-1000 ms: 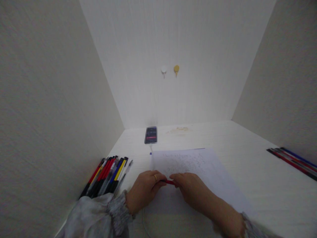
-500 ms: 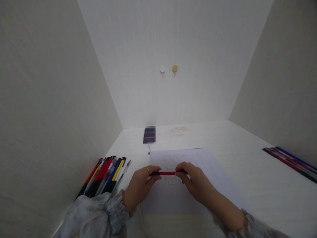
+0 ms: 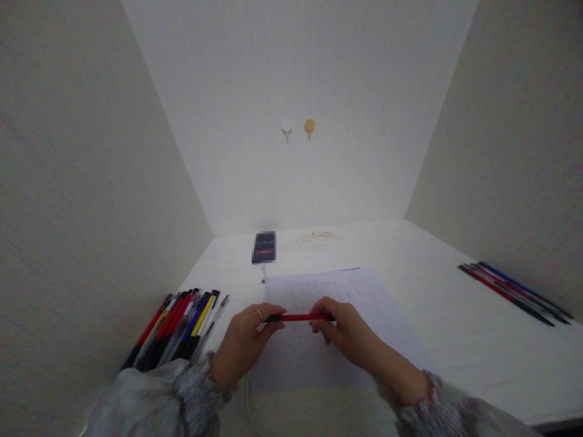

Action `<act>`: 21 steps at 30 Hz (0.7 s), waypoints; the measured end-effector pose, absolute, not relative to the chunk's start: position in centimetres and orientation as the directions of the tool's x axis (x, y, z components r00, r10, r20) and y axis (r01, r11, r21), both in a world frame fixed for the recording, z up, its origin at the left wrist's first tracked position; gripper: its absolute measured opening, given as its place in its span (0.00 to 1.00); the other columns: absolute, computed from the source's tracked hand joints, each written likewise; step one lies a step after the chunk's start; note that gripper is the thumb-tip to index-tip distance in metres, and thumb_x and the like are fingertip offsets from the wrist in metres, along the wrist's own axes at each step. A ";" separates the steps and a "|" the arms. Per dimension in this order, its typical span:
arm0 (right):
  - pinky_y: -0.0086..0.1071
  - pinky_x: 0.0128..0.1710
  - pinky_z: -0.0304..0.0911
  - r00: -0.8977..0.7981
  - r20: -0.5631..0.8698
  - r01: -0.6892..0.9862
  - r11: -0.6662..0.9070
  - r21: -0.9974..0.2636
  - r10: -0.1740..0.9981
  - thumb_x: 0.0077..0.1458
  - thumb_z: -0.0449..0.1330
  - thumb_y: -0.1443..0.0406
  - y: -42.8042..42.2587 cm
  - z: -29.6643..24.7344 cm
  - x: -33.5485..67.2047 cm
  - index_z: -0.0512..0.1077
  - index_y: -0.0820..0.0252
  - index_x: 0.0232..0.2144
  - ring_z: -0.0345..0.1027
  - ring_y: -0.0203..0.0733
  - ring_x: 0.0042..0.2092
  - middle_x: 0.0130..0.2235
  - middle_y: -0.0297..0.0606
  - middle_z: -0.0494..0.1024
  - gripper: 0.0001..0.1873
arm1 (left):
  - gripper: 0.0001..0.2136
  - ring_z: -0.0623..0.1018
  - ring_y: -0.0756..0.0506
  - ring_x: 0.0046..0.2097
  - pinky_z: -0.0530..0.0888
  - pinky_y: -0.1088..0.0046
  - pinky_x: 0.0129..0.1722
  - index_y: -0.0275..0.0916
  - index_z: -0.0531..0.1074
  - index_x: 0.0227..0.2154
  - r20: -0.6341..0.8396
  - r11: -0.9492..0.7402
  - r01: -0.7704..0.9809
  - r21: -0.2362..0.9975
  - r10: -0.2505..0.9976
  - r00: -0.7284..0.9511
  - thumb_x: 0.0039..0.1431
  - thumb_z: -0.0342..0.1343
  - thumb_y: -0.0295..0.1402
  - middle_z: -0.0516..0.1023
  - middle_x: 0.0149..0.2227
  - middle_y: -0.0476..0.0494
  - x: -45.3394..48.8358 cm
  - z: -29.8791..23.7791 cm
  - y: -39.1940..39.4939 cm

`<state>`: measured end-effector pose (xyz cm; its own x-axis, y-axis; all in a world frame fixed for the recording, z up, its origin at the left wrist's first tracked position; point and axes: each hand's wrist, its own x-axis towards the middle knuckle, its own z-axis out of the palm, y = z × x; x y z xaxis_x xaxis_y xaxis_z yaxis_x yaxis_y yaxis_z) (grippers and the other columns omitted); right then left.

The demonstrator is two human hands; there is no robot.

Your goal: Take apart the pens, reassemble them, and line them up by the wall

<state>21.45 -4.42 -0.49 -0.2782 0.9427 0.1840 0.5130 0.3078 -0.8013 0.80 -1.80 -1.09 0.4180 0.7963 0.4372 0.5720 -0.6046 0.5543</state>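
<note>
A red pen (image 3: 298,317) with black ends lies level between my two hands, above a sheet of paper (image 3: 364,370) that bears faint writing. My left hand (image 3: 248,337), with a ring on one finger, pinches the pen's black left end between thumb and fingers. At the other end, my right hand (image 3: 344,331) has thumb and fingertips closed around the pen, and a bit of its black tip shows between them.
On the left lies a row of several pens (image 3: 182,325) in red, black, blue and yellow. Several more pens (image 3: 514,294) lie along the right wall. A phone (image 3: 264,247) with a white cable (image 3: 247,400) is at the back. Two hooks (image 3: 310,125) are on the back wall.
The whole view has shifted, so things appear farther left. My right fingers sit differently on the pen, showing more of its red barrel. Both hands still hold it.
</note>
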 end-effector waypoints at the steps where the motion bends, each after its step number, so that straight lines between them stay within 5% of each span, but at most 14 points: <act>1: 0.23 0.20 0.54 -0.282 0.162 0.508 0.291 -0.811 0.946 0.49 0.50 0.67 -4.4 -0.5 21.5 0.65 0.61 0.29 0.60 0.29 0.21 0.22 0.31 0.69 0.05 | 0.08 0.74 0.47 0.35 0.71 0.71 0.36 0.43 0.69 0.34 0.438 -0.608 0.569 0.553 0.794 0.422 0.48 0.53 0.32 0.76 0.33 0.48 0.7 -1.2 -1.8; 11: 0.26 0.24 0.53 -0.242 0.288 0.649 0.375 -0.661 0.926 0.54 0.44 0.63 -4.1 -0.2 21.3 0.65 0.62 0.19 0.59 0.32 0.24 0.21 0.33 0.68 0.17 | 0.07 0.73 0.47 0.36 0.70 0.71 0.37 0.43 0.70 0.33 0.426 -0.630 0.578 0.519 0.777 0.463 0.51 0.50 0.32 0.75 0.33 0.47 0.9 -0.9 -1.8; 15: 0.25 0.24 0.54 -0.216 0.289 0.579 0.361 -0.731 0.933 0.50 0.50 0.64 -4.3 -0.4 21.2 0.62 0.61 0.31 0.59 0.32 0.25 0.25 0.33 0.68 0.06 | 0.07 0.74 0.47 0.36 0.70 0.70 0.37 0.42 0.70 0.33 0.408 -0.568 0.583 0.580 0.823 0.396 0.49 0.52 0.32 0.75 0.33 0.48 1.0 -0.9 -2.0; 21: 0.26 0.27 0.55 -0.246 0.254 0.526 0.349 -0.776 0.935 0.49 0.50 0.68 -4.3 -0.1 21.5 0.64 0.61 0.27 0.61 0.33 0.27 0.25 0.33 0.69 0.03 | 0.18 0.74 0.50 0.33 0.70 0.74 0.37 0.44 0.63 0.42 0.295 -0.444 0.533 0.721 0.891 0.344 0.45 0.55 0.30 0.75 0.29 0.54 1.3 -0.5 -2.3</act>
